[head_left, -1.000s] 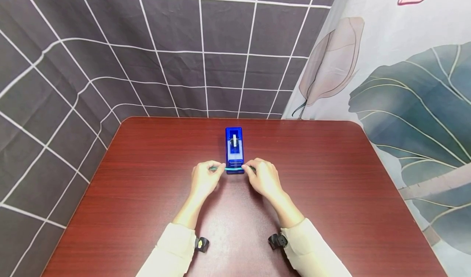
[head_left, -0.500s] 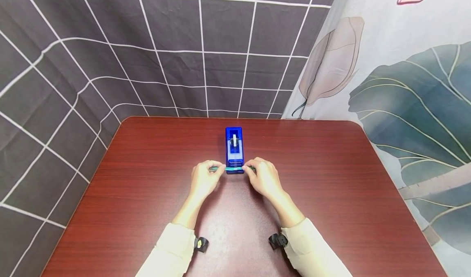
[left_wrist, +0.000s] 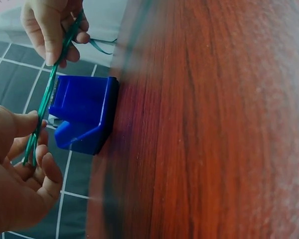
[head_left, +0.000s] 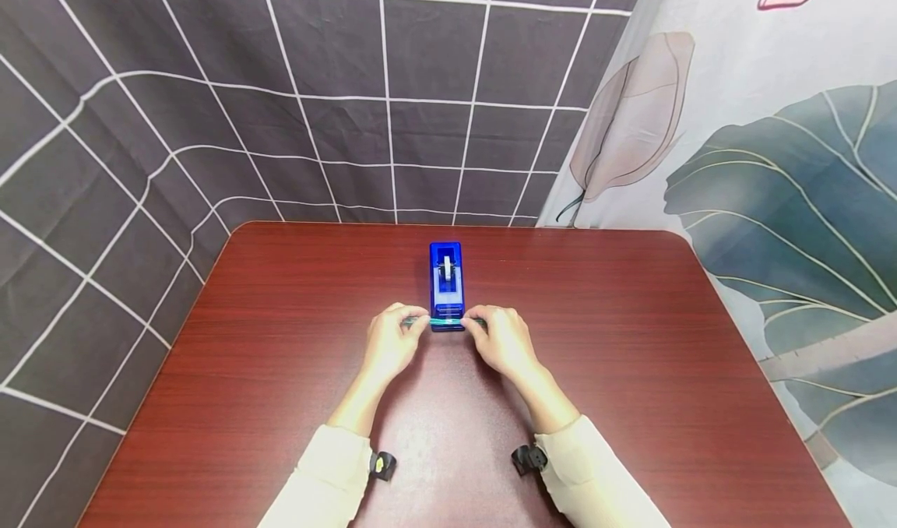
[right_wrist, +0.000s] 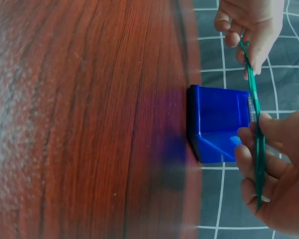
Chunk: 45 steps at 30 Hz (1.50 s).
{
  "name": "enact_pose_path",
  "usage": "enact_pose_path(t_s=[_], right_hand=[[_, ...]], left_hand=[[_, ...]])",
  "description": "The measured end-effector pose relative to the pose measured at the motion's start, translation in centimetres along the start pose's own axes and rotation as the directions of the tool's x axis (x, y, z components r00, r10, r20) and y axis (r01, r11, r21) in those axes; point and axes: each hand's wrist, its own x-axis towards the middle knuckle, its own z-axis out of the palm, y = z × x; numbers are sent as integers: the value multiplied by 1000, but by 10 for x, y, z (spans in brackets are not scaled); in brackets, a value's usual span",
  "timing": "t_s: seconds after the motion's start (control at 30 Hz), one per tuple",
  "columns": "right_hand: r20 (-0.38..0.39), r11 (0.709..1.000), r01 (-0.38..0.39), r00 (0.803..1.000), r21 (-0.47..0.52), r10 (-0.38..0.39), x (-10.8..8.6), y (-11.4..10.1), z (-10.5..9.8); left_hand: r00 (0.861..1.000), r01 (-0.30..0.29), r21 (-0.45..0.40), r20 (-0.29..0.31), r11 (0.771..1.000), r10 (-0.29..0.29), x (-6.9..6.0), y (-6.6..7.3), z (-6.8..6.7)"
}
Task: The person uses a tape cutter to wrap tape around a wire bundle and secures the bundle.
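Observation:
A blue tape dispenser (head_left: 447, 279) with a small roll of tape stands at the middle of the table's far half. Just over its near end, a bundle of thin, shiny green strands (head_left: 444, 322) stretches sideways between both hands. My left hand (head_left: 390, 341) pinches the bundle's left part between thumb and fingers, and my right hand (head_left: 503, 339) pinches its right part. In the left wrist view the green strands (left_wrist: 49, 92) pass close to the cutter edge of the dispenser (left_wrist: 84, 102); whether they touch it I cannot tell. A thin loose tail trails beside the right hand (left_wrist: 52, 30).
The reddish-brown wooden table (head_left: 280, 294) extends around the dispenser. Behind it hangs a dark grey cloth (head_left: 336, 131) with white grid lines. A pale leaf-patterned curtain (head_left: 757, 201) hangs at the right.
My left hand has shifted very slightly to the right, with the green strands still pinched. The dispenser and my right hand stay nearly in place.

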Motion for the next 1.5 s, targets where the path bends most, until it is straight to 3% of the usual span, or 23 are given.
enact_pose_path(t_s=[0.13,0.3,0.4,0.63,0.83,1.1,1.5], right_hand=[[-12,1000,28,1000,-2,-28,1,0,0],[-9,998,68,998,-9,-68,1,1,1],[0,997,81,997,-6,-81,1,1,1],[-4,996,94,996,11,-94,2,1,0],[-15,996,89,996,17,-89,2,2,1],[-26,999,50,998,18,-50,3,1,2],[-39,999,32,999,36,-31,4,2,3]], left_hand=[[999,-37,-13,12,999,37,0,-2,1],[999,-34,-32,24,999,35,0,-3,3],[999,10,-58,38,998,-8,0,-3,3],[992,128,-69,7,989,-128,6,-1,2],[978,208,-205,55,956,-201,6,-1,0],[971,241,-275,77,931,-229,7,0,0],[974,228,-307,60,924,-220,8,-2,1]])
